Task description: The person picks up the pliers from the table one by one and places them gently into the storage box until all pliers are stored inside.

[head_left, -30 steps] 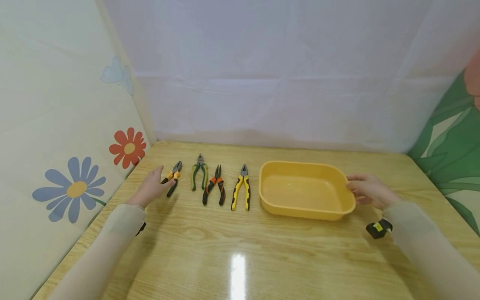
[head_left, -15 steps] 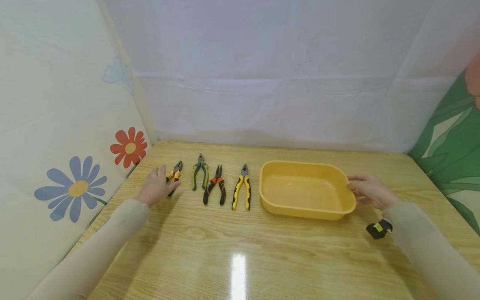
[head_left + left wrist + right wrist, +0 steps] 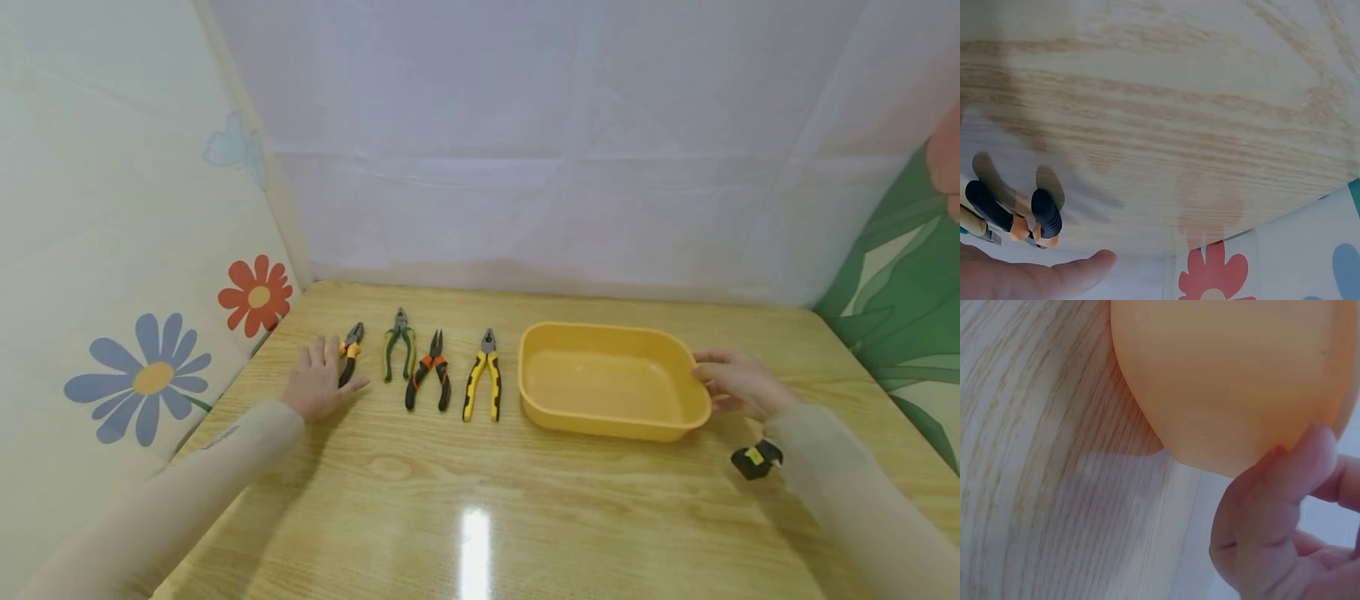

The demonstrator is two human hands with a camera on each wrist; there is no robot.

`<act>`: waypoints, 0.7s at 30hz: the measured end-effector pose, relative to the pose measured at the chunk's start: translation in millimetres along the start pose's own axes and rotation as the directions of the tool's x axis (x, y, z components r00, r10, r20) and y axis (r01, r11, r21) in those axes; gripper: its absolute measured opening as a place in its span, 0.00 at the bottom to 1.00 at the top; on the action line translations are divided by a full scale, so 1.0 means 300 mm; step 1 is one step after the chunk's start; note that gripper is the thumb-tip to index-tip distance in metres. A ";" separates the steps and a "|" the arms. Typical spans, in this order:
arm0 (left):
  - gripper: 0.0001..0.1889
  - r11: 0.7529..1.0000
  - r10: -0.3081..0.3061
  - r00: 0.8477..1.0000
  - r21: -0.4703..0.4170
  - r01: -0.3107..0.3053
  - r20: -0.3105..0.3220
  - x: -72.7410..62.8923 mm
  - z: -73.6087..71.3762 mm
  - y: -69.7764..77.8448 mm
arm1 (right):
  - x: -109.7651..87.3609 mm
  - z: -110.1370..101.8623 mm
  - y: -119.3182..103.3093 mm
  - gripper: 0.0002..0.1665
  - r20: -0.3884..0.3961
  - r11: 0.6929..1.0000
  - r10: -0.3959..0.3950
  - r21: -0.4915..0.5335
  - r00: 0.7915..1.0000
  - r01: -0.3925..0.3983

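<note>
In the head view my left hand [image 3: 315, 385] hovers with spread fingers over combination pliers [image 3: 351, 350] with orange-and-black handles, partly hiding them. The left wrist view shows the handles of these pliers [image 3: 1035, 212] beyond one outstretched finger [image 3: 1079, 272]; nothing is in this hand. My right hand [image 3: 738, 385] holds the right end of a yellow plastic basin [image 3: 611, 423] at its rim. In the right wrist view, bent fingers [image 3: 1260, 512] lie against the basin's outer wall [image 3: 1222, 375].
Right of the left hand lie green-handled pliers [image 3: 400, 342], orange-and-black long-nose pliers [image 3: 430, 371] and yellow-and-black pliers [image 3: 482, 375], in a row on the wooden table [image 3: 405, 500]. A white cloth [image 3: 555, 192] stands behind; a flower-printed cloth [image 3: 135, 250] borders the left side.
My left hand has moved slightly right and its fingers have spread, covering more of the orange-and-black combination pliers. The right hand and the basin have stayed in place.
</note>
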State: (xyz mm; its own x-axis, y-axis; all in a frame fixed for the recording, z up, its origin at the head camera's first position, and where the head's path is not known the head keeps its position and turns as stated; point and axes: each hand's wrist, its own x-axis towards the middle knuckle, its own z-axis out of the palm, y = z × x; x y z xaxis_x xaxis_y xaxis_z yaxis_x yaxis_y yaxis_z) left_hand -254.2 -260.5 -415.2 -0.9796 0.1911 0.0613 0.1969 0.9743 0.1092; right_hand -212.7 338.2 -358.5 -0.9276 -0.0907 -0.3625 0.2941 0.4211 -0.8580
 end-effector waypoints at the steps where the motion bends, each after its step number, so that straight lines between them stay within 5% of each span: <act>1: 0.52 1.000 0.003 1.000 -0.005 -0.003 -0.002 0.000 0.006 -0.002 | 0.000 0.000 0.000 0.37 -0.002 1.000 0.001 0.000 1.000 -0.001; 13: 0.53 0.994 -0.016 0.999 -0.110 0.021 0.042 0.026 0.043 -0.012 | -0.006 0.008 -0.002 0.37 -0.010 1.000 0.000 0.004 1.000 0.000; 21: 0.45 0.989 -0.028 1.000 -0.146 0.029 0.009 0.035 0.059 -0.013 | -0.008 0.014 -0.002 0.37 -0.015 1.000 -0.002 0.007 1.000 0.002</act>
State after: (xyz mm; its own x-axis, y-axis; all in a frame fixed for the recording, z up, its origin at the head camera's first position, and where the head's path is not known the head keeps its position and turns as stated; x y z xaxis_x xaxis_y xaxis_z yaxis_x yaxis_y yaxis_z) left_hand -266.1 -260.2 -432.6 -0.9850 0.1654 0.0490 0.1724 0.9515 0.2549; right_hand -209.7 334.4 -358.6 -0.9317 -0.0777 -0.3548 0.2936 0.4142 -0.8615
